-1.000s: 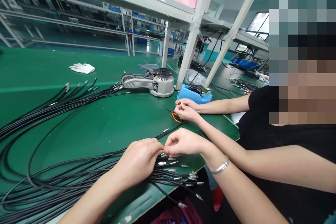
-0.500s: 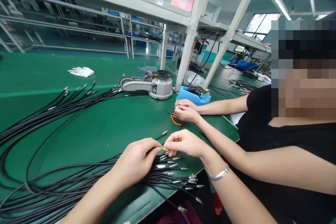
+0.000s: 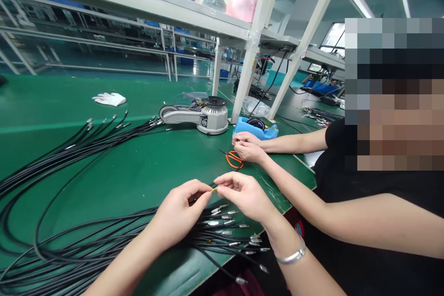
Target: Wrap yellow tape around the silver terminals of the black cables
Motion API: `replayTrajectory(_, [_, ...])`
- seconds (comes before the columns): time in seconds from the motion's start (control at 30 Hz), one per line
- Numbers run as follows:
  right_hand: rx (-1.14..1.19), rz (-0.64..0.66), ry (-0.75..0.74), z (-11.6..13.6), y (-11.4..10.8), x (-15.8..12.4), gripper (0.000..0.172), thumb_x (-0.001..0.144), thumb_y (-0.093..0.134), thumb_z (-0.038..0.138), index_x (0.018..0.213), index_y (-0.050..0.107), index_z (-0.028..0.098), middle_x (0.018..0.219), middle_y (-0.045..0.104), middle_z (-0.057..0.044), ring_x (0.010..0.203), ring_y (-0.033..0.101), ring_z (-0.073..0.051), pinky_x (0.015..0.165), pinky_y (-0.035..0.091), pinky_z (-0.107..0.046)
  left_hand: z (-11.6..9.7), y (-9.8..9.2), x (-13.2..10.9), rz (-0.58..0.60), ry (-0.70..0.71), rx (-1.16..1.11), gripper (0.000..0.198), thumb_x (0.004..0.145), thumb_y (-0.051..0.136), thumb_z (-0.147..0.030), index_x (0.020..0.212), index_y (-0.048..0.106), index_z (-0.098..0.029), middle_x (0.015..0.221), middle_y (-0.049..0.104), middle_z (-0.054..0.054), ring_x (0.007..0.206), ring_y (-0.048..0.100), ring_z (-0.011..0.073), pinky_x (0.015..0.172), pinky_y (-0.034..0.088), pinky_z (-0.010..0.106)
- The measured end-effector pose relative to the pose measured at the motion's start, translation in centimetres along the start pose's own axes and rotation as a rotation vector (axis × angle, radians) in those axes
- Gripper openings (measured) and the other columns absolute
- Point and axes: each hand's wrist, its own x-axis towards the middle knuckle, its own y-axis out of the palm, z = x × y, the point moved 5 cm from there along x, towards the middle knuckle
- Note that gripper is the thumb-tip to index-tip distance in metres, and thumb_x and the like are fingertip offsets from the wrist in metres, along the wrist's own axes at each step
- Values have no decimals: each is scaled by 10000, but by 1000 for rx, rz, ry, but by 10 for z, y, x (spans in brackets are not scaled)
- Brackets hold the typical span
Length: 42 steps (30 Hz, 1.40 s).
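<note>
at six o'clock on the green bench mat [image 3: 114, 166], the left hand [image 3: 176, 215] and right hand [image 3: 244, 195] are pinching a tiny gold-coloured metal piece [image 3: 214, 190] between them, and loosening fingertips could be dropping it among the silver-tipped black cables [image 3: 222, 229].

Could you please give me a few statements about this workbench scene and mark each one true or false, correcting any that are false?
1. The person's left hand and right hand hold a small brass-coloured piece between their fingertips. True.
2. The silver bangle is on the person's left wrist. False: it is on the right wrist.
3. Orange-handled scissors lie on the bench just by the co-worker's hands. True.
4. A white glove lies on the person's left forearm. False: it lies on the far side of the green bench, away from the hands.
</note>
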Motion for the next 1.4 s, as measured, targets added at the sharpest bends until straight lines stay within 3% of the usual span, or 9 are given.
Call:
replayTrajectory(0.13, [-19,1,-33,-4,1,3,162,764,666,290,859,703,164,832,713,-35,781,653,-170,750,515,-281,4,2,1,80,-144,-182,282,816,529,-386,951,663,-178,733,658,-2,568,581,139,576,456,250])
replayTrajectory(0.23, [-341,14,-73,-12,-2,13,256,881,528,345,977,701,182,937,728,-38,871,667,-171,798,520,-268,9,-1,4,44,-195,-329,244,752,610,-349,894,674,-161,692,652,-6,617,609,150,634,477,261])
replayTrajectory(0.33, [-725,-94,-35,-23,-13,31,350,950,360,230,1158,633,161,1133,680,-85,1063,613,-196,953,454,-315,21,-5,7,-70,-291,-618,288,677,701,-323,897,676,-138,673,630,-15,623,613,136,688,512,278])
replayTrajectory(0.43, [-901,-144,3,-32,-16,51,431,880,372,50,1276,540,77,1331,541,-155,1270,449,-237,1086,302,-342,32,-6,9,-130,-312,-936,370,639,769,-267,967,680,-119,670,621,-16,630,611,114,792,535,308])
replayTrajectory(0.6, [-1142,-171,148,-39,-2,84,429,867,396,-8,1287,480,-33,1343,461,-292,1280,420,-318,1047,328,-424,38,-14,12,-139,-264,-1198,306,654,762,-118,953,700,-88,675,638,18,634,621,109,865,542,346])
replayTrajectory(0.77, [-1256,-160,237,-37,8,105,304,903,563,280,1154,568,109,1188,587,-125,1074,575,-250,925,451,-462,39,-25,12,-216,-296,-1350,242,693,669,1,914,705,-93,693,638,33,635,623,106,775,586,338])
replayTrajectory(1.1, [-1052,39,122,-37,22,116,206,895,575,274,1054,611,148,1083,631,-69,984,607,-211,881,478,-438,38,-33,7,-236,-271,-1440,257,719,614,29,937,696,-78,732,622,40,639,603,86,674,556,228])
replayTrajectory(1.27, [-763,14,142,-27,4,110,300,821,613,173,1112,601,105,934,699,-101,864,661,-201,795,504,-330,34,-33,7,-173,-253,-1165,233,694,705,-131,924,686,-104,732,633,28,557,560,77,516,450,183])
replayTrajectory(1.4, [-365,37,98,-15,-9,65,456,907,470,253,1343,391,143,1082,664,-100,829,663,-125,698,520,-223,25,-21,3,-32,-307,-815,261,689,698,-253,901,671,-104,705,642,23,483,485,58,424,306,171])
